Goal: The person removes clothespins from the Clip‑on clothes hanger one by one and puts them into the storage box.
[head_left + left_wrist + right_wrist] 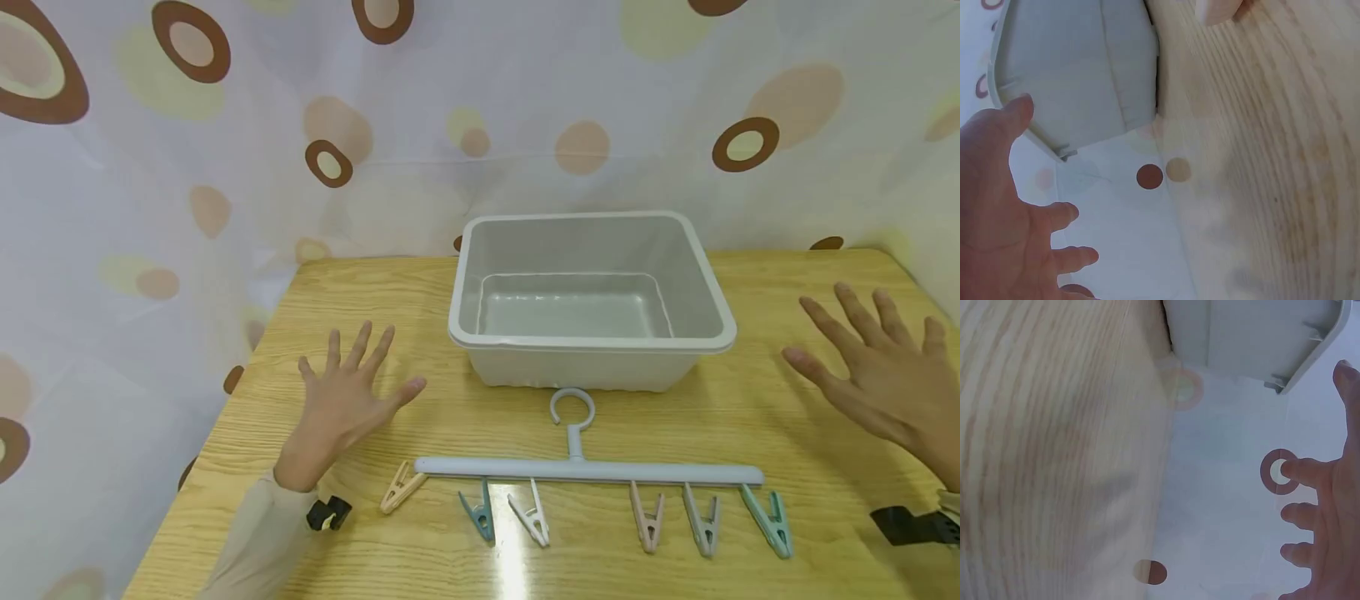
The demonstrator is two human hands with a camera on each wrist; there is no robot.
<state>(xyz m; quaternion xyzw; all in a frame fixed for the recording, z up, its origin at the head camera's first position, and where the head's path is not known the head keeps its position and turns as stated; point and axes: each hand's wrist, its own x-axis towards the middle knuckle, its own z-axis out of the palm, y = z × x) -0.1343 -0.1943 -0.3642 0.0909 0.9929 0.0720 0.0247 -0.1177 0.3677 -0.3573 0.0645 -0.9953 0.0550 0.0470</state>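
My left hand [341,412] hovers over the left of the table, fingers spread, holding nothing. Spread the same way and also bare, my right hand [896,383] is above the right side. Between them lies a pale grey-blue hanger [525,468] with a round hook. Along its bar's near edge are several clothespins: yellow [403,487], dark teal [480,515], white [534,521], pink [648,523], grey [703,527] and green [772,527]. Whether they clip the bar, I cannot tell. A grey plastic basin [592,342] stands behind the hanger.
The wooden table [360,292] ends at a patterned curtain [420,175] behind and along the left. In the left wrist view the basin's side [1072,69] fills the upper left; in the right wrist view the basin [1247,337] is at the top.
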